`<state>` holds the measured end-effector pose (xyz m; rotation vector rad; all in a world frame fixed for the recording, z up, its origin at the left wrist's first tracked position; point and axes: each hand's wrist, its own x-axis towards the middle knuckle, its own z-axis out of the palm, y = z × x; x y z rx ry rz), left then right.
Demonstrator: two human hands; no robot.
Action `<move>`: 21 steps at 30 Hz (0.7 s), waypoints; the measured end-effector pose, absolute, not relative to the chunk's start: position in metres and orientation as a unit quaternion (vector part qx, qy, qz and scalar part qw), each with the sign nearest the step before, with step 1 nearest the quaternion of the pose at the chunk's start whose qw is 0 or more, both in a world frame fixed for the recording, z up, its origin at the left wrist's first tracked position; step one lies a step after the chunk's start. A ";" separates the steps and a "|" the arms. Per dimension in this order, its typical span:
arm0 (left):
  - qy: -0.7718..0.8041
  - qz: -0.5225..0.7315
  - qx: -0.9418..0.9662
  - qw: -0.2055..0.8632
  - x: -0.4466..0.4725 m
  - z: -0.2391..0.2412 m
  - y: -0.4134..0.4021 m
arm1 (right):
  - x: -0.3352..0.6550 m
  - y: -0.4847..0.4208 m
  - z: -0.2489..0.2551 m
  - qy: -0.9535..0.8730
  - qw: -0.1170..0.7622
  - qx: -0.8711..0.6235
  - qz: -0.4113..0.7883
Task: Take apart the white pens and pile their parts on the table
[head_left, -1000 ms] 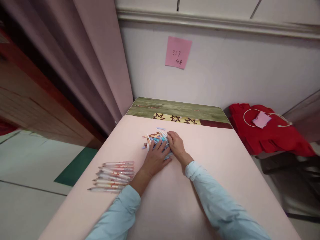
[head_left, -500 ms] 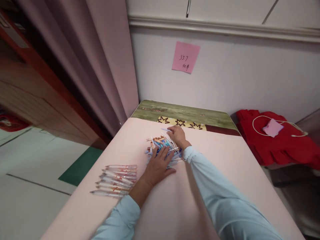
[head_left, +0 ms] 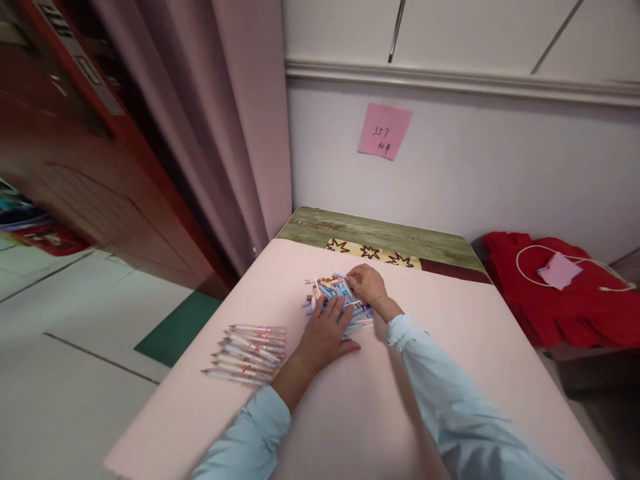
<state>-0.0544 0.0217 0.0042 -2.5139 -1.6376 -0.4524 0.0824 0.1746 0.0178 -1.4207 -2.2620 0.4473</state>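
A loose pile of thin pen-like parts point(head_left: 333, 287) in blue, white, orange and brown lies on the pale pink tabletop point(head_left: 440, 353). My left hand point(head_left: 325, 333) rests palm down over the pile's near side, fingers spread and touching the pieces. At the far right of the pile, my right hand point(head_left: 369, 283) pinches a slim light-blue stick point(head_left: 340, 274), whose end sticks out to the left of the fingertips. Left of my left wrist, several clear-barrelled pens point(head_left: 250, 353) with reddish and orange markings lie side by side, tips pointing left.
A green board point(head_left: 380, 230) with a star-patterned strip lies along the table's far edge. Behind stands a white wall with a pink note point(head_left: 385, 131). To the right is red cloth point(head_left: 520, 307) with a white cable point(head_left: 520, 263); a mauve curtain point(head_left: 250, 120) hangs at left.
The view has shifted, so the table sits slightly lower and further right. My right hand has drawn the light-blue stick a little nearer the pile. My left hand stays on the pieces.
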 end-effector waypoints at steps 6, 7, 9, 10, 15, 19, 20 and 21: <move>-0.542 -0.163 -0.821 0.070 -0.050 0.005 0.012 | 0.090 0.151 0.019 -0.822 0.208 -0.517 0.118; -0.540 -0.167 -0.821 0.077 -0.048 0.007 0.009 | 0.092 0.147 0.020 -0.824 0.212 -0.511 0.120; -0.530 -0.178 -0.824 0.090 -0.043 0.016 -0.002 | 0.097 0.140 0.021 -0.818 0.243 -0.503 0.135; -0.521 -0.183 -0.828 0.094 -0.041 0.021 -0.009 | 0.100 0.135 0.022 -0.810 0.269 -0.500 0.147; -0.439 -0.187 -0.876 0.072 -0.044 0.059 -0.065 | 0.133 0.095 0.040 -0.757 0.400 -0.469 0.218; -0.439 -0.215 -0.870 0.068 -0.066 0.091 -0.100 | 0.173 0.049 0.073 -0.720 0.431 -0.471 0.271; -0.444 -0.230 -0.863 0.076 -0.072 0.098 -0.106 | 0.183 0.038 0.083 -0.711 0.439 -0.475 0.276; -0.448 -0.243 -0.856 0.083 -0.078 0.105 -0.110 | 0.193 0.026 0.092 -0.704 0.444 -0.480 0.279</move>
